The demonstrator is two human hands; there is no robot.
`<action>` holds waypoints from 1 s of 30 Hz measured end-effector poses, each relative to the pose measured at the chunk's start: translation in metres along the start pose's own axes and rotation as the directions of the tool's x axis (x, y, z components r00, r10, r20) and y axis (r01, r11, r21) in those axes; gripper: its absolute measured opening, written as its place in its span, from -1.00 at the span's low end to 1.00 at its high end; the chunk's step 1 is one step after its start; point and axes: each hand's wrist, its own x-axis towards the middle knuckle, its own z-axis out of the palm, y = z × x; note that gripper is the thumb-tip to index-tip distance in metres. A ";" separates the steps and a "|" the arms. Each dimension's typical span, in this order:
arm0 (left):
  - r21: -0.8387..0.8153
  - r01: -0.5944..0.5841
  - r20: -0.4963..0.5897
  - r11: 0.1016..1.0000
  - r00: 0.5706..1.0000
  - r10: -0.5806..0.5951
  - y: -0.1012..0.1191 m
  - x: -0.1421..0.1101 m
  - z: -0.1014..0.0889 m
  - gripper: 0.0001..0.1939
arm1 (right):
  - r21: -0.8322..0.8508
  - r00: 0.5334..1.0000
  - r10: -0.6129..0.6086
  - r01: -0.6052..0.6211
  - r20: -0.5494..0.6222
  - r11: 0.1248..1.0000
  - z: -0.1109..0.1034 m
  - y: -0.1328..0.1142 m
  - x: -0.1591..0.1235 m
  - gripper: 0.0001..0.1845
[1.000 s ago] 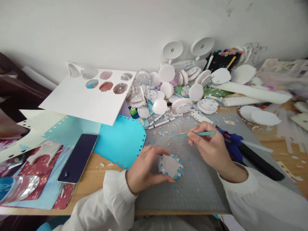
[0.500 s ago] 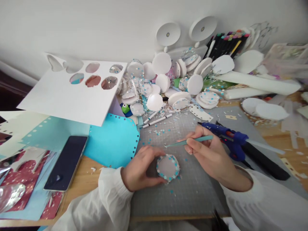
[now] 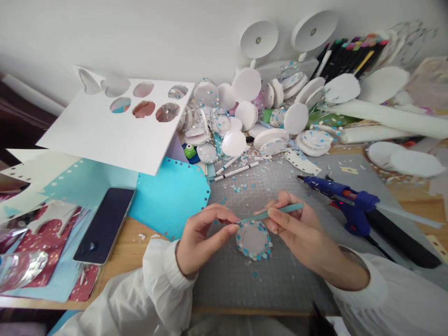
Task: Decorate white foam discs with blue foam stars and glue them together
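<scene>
Teal tweezers (image 3: 257, 216) are held in my right hand (image 3: 297, 233), their tip pointing left. At that tip, the thumb and forefinger of my left hand (image 3: 206, 235) are pinched together; whatever is between them is too small to make out. Just below the tweezers, a round white disc (image 3: 254, 239) lies on the grey cutting mat (image 3: 227, 289). Small blue and white star-shaped paper pieces ring its rim. More loose paper bits (image 3: 241, 187) are scattered over the mat behind my hands.
A blue glue gun (image 3: 345, 198) lies to the right. Piled white discs (image 3: 234, 143) line the back. At left are a phone (image 3: 105, 226), a bright blue punched sheet (image 3: 168, 193) and a white board with cut-out holes (image 3: 115, 135).
My left hand has let go of the disc and closed its fingertips at the tweezers' tip. My right hand has brought the tweezers down and over the disc. The camera view has shifted.
</scene>
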 end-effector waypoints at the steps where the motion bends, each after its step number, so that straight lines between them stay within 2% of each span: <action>1: -0.003 0.004 -0.015 1.000 1.000 -0.004 0.000 0.000 0.000 -0.86 | -0.012 1.000 -0.002 0.002 -0.003 1.000 0.000 0.001 0.000 -0.69; 12: -0.013 0.063 -0.049 0.998 0.997 -0.063 0.000 0.000 0.000 -0.83 | -0.068 0.993 -0.096 0.091 -0.072 0.993 0.000 -0.002 0.000 -0.70; 19: 0.016 0.044 -0.030 0.999 0.999 -0.044 -0.001 0.000 0.001 -0.81 | -0.105 0.994 -0.113 0.112 -0.003 0.988 -0.009 0.007 -0.004 -0.79; 26: 0.015 0.035 -0.015 0.999 0.999 -0.035 -0.002 -0.001 0.001 -0.86 | -0.087 0.995 -0.104 0.105 0.007 0.991 -0.010 0.008 -0.004 -0.82; 30: 0.119 0.044 -0.013 0.992 0.999 -0.043 -0.001 -0.001 0.003 -0.87 | -0.089 0.988 -0.142 0.136 -0.056 0.987 -0.007 0.000 0.000 -0.77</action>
